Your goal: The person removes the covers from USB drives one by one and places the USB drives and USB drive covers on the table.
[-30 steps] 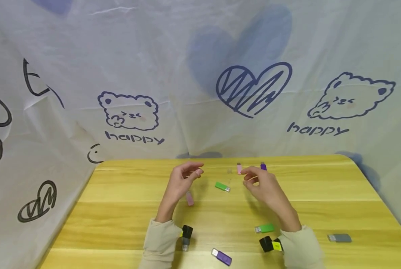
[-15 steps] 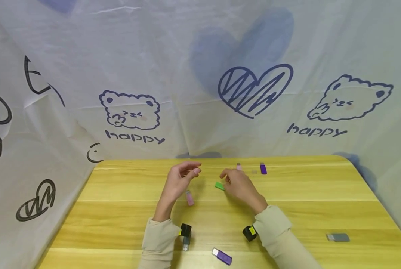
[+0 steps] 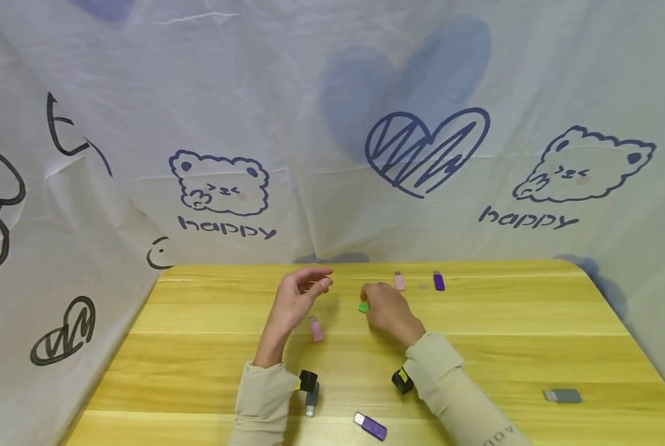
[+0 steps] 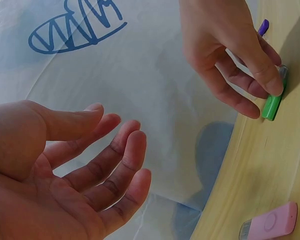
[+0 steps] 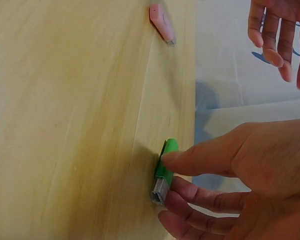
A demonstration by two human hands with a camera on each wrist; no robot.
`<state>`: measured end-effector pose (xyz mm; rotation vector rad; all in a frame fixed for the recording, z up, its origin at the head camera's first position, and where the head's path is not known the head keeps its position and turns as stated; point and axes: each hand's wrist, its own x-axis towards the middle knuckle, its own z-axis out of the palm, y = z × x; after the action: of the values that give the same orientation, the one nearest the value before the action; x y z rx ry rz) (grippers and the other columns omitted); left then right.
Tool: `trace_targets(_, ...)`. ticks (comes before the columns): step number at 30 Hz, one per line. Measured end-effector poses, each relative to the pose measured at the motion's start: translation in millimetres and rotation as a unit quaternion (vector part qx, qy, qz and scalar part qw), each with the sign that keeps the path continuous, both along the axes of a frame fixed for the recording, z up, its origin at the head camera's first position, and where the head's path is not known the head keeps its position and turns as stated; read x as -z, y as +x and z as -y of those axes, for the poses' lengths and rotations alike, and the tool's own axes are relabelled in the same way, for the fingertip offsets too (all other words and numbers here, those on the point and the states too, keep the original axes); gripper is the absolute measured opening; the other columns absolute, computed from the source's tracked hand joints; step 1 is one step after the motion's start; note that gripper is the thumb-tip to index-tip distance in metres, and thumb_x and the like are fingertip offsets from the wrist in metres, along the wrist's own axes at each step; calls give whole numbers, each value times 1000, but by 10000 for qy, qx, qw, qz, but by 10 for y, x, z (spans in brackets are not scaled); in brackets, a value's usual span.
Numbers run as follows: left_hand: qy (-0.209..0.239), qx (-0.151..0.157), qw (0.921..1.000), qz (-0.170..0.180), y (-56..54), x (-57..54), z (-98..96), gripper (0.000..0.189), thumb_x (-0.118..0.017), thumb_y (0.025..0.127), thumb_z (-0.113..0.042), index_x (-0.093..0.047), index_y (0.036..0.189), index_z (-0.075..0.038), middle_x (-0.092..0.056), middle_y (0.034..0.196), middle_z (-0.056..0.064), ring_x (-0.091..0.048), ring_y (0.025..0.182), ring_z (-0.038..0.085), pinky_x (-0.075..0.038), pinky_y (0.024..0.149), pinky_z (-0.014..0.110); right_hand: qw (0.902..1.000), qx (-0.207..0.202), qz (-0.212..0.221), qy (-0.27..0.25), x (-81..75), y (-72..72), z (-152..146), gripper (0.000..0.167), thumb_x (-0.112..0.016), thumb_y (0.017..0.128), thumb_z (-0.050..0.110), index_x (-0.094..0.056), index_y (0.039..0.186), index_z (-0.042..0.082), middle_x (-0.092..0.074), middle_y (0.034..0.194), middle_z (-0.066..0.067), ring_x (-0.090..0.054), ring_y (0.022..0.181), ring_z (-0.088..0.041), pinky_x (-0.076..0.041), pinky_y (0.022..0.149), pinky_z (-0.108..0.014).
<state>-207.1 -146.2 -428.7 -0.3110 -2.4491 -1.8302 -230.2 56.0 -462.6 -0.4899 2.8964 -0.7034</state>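
Observation:
My right hand (image 3: 390,311) is low over the table, and its thumb and fingers pinch a green USB stick (image 5: 167,160) with a clear-capped metal plug. In the head view only the end of that green stick shows past the fingers. My left hand (image 3: 299,300) hovers to the left, fingers loosely bent, holding nothing; the left wrist view shows its bare palm (image 4: 50,200). Just below it on the table lies a pink USB stick (image 3: 317,329). Behind the right hand are another pink USB stick (image 3: 400,281), a small clear cap (image 3: 423,286) and a purple USB stick (image 3: 439,280).
A grey USB stick (image 3: 312,399) lies beside the left wrist camera (image 3: 308,380). Nearer the front is a second purple USB stick (image 3: 370,426), and another grey one (image 3: 563,396) lies at the right. A printed cloth (image 3: 321,204) hangs behind the wooden table (image 3: 198,371).
My right hand has moved left from near the back pink stick to the green USB stick and grips it. Its sleeve now covers where another green stick lay. My left hand has barely moved.

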Motion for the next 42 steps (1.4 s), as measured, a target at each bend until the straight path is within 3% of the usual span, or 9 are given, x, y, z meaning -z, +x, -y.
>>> trace_targets(3, 21, 31, 10000, 1, 0, 7, 3, 22, -65, 101, -7, -72, 121, 0, -73, 111, 17, -68, 98, 42, -54, 91, 55, 10000, -13, -11, 63, 14, -5, 9, 18, -74, 86, -8, -71, 102, 1, -69, 96, -10, -64, 90, -27, -57, 77, -41)
trace_targets(10, -53, 19, 10000, -32, 1, 3, -10, 23, -66, 101, -8, -71, 122, 1, -73, 112, 16, -69, 95, 36, -56, 88, 41, 9998, -96, 64, -134, 26, 2, -42, 15, -76, 85, -8, -69, 95, 2, -67, 90, -8, -62, 86, -26, -55, 80, -42)
trace_targets(14, -27, 25, 10000, -15, -7, 6, -14, 22, -66, 100, -7, -72, 121, 0, -73, 110, 16, -70, 94, 34, -56, 88, 42, 9991, -89, 136, -384, -6, 36, -99, 18, -75, 86, -9, -64, 93, 4, -64, 86, -6, -59, 79, -22, -53, 74, -38)
trace_targets(21, -5, 78, 10000, 18, -1, 3, -26, 23, -67, 100, -9, -72, 121, 0, -73, 110, 15, -69, 94, 34, -55, 87, 40, 9900, 105, 312, -1370, -189, 147, -254, 24, -67, 91, -8, -64, 111, 5, -58, 82, -6, -52, 68, -18, -43, 62, -31)
trace_targets(27, -24, 160, 9999, 34, -11, 23, -60, 21, -67, 99, -7, -73, 119, -1, -74, 106, 15, -71, 89, 26, -56, 86, 46, 9753, 478, 39, -2154, -354, 254, -379, 27, -71, 93, -3, -70, 118, 8, -66, 95, -7, -66, 86, -23, -55, 69, -34)
trace_targets(30, -16, 268, 9996, 10, -8, 14, -93, 22, -67, 99, -6, -72, 119, 2, -74, 108, 17, -71, 93, 32, -57, 87, 48, 9627, 741, -84, -2602, -376, 335, -442, 26, -73, 94, 2, -69, 119, 7, -68, 103, -11, -69, 93, -28, -58, 72, -36)
trace_targets(33, -49, 399, 9992, 15, 5, 1, -142, 23, -67, 100, -6, -71, 120, 3, -74, 110, 17, -71, 98, 37, -57, 89, 49, 9435, 874, -115, -3195, -357, 408, -502, 27, -72, 95, 1, -68, 121, 3, -68, 109, -16, -71, 99, -33, -60, 73, -33)
trace_targets(36, -119, 607, 9981, -14, 20, 5, -187, 23, -66, 101, -8, -71, 121, 1, -74, 111, 15, -70, 100, 36, -57, 90, 47, 9190, 946, -12, -3828, -314, 462, -529, 28, -72, 94, 0, -67, 122, -1, -68, 114, -20, -72, 99, -34, -61, 75, -30)
trace_targets(42, -129, 979, 9951, 60, 52, 62, -264, 21, -65, 102, -10, -72, 120, -3, -74, 113, 15, -70, 103, 34, -57, 93, 41, 8663, 1157, 298, -4850, -225, 537, -533, 28, -72, 93, -3, -65, 120, -5, -65, 123, -21, -74, 93, -23, -61, 83, -39)
